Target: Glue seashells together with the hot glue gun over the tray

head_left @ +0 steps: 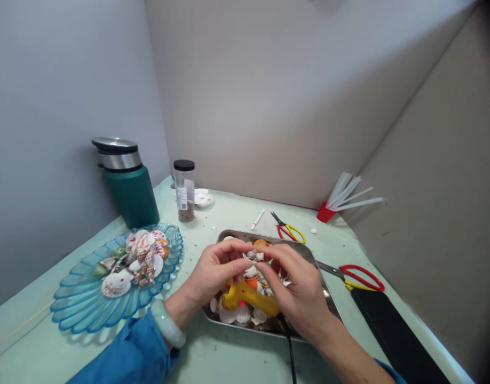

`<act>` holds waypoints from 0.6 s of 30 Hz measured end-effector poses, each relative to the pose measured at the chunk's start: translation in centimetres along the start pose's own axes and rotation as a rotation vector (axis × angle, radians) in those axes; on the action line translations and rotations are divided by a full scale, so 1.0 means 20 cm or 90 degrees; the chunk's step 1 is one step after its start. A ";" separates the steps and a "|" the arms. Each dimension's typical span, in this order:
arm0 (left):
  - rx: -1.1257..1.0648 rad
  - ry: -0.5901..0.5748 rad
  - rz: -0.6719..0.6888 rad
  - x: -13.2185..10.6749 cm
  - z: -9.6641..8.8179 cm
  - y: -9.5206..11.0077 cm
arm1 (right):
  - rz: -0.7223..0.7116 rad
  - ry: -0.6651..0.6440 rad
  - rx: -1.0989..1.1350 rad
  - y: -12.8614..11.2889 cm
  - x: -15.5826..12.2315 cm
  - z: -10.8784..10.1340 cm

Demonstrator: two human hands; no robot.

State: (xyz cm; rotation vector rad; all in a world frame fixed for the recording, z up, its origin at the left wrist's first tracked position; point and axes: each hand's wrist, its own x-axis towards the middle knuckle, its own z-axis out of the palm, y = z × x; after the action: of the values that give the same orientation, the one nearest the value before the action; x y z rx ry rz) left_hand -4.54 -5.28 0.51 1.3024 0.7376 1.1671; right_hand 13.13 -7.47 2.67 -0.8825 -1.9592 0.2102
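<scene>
Between the fingertips of both hands is a small cluster of seashells (253, 255), held over a metal tray (224, 323). My left hand (219, 266) pinches it from the left, thumb below and fingers above. From the right, my right hand (295, 282) pinches the same cluster with thumb and forefinger. Loose shells (242, 313) fill the tray beneath. A yellow glue gun (249, 296) with a small red light lies on them, partly behind my right hand, its black cord (289, 341) running toward me.
To the left stand a blue shell-shaped plate (79, 304) piled with shells and a green bottle (131, 194). Behind are a clear jar (185, 192) and a white stick (257, 220). Rightward lie small scissors (289, 230), larger scissors (355, 276), a black slab (393, 330) and a red cup (325, 213) of glue sticks.
</scene>
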 end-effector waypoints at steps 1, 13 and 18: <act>-0.001 -0.002 0.000 0.00 0.00 0.00 | -0.002 0.000 0.000 0.00 0.00 0.00; -0.009 -0.005 0.006 0.00 0.00 0.00 | -0.010 0.021 0.013 0.01 0.00 0.01; -0.022 0.003 0.001 0.00 0.00 -0.01 | 0.025 0.014 0.009 0.02 -0.01 0.01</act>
State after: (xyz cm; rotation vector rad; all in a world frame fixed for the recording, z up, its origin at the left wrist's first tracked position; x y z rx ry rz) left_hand -4.48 -5.32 0.39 1.2720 0.7165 1.1791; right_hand 13.17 -7.26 2.29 -0.9109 -1.9200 0.2358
